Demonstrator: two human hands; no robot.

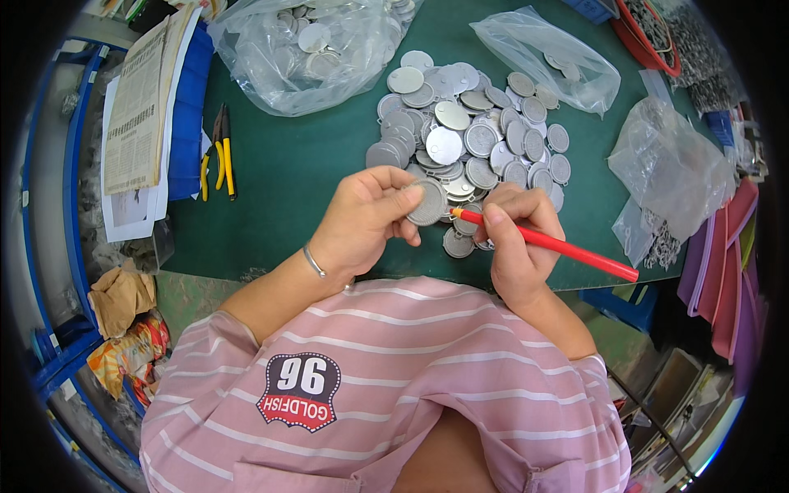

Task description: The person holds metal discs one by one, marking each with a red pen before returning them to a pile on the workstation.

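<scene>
The left hand (366, 209) is closed on one grey metal disc (432, 205), pinching it by its left side, thumb over the face and fingers around behind. The right hand (519, 261) grips a red pencil (582, 254) in a writing hold. What counts from where I stand is the gap between the two — the pencil's long axis slants down to the right, its sharpened end pointing left at the disc's right edge, just beside it; whether they touch, I can't tell.

The disc is near the front of the green table (288, 164), with the left hand around it and the right close by. Just beyond lies a heap of similar discs (445, 145), some by the right fingers. Farther out are a clear bag of discs (275, 74) at the left, yellow-handled pliers (228, 160) — well apart from both hands — and a crumpled bag (670, 160) at the right.
</scene>
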